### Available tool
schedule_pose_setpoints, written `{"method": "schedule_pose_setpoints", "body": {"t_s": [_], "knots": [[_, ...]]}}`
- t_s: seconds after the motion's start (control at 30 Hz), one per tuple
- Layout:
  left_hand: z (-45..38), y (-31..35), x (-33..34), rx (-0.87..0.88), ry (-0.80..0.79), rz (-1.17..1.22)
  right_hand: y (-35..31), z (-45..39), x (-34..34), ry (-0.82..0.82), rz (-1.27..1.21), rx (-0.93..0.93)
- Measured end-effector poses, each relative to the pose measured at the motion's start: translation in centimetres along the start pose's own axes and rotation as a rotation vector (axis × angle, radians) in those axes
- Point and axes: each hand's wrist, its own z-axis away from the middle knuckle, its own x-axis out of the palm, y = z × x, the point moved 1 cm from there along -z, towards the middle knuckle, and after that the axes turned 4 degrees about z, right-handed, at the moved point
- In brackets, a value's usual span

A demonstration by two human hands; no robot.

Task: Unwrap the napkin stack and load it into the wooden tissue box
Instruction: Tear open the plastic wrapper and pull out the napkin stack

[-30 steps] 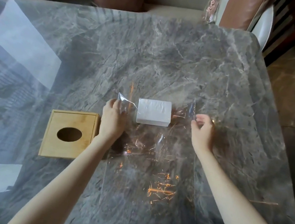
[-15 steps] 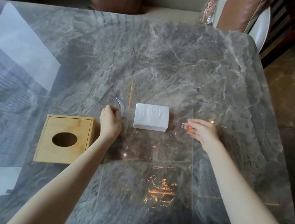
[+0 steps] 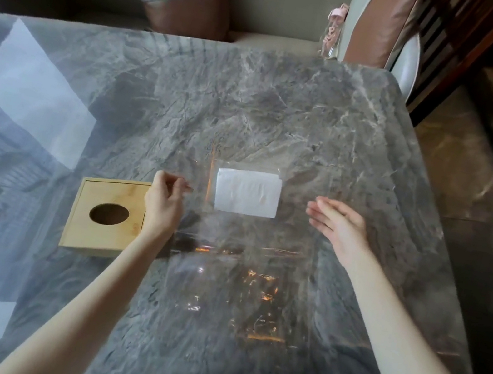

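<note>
No text, label, brand, number or sign can be read anywhere. The white napkin stack [image 3: 247,191] shows a plain face, the wooden tissue box [image 3: 105,214] bears no marking, and the clear wrapper [image 3: 243,272] carries only orange glints, not letters.

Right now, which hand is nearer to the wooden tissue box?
Left. The left hand overlaps the wooden tissue box's right edge. The right hand is far beyond the napkin stack, open.
</note>
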Motion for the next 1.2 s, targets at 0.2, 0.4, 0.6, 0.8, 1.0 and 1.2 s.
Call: {"method": "schedule_pose_setpoints", "body": {"t_s": [0.2,0.4,0.6,0.8,1.0,1.2], "knots": [[2.4,-0.7,-1.3,0.038,0.012,0.046,0.2,1.2,-1.5,-0.029,0.084,-0.062],[4.1,-1.1,-2.1,0.048,0.04,0.114,0.2,1.5,-1.8,-0.093,0.14,-0.094],[4.6,-0.6,-2.0,0.072,0.03,0.16,-0.9,1.6,-2.6,-0.12,0.136,-0.127],[4.8,-0.1,-2.5,0.101,0.008,0.196,-0.2,1.6,-2.3,-0.105,0.168,-0.152],[5.4,0.8,-3.1,0.116,-0.026,0.258,-0.7,1.1,-2.8,-0.113,0.212,-0.163],[2.4,0.0,-2.0,0.098,0.01,0.18,-1.0,-1.1,-1.9,-0.137,0.24,-0.131]]}}
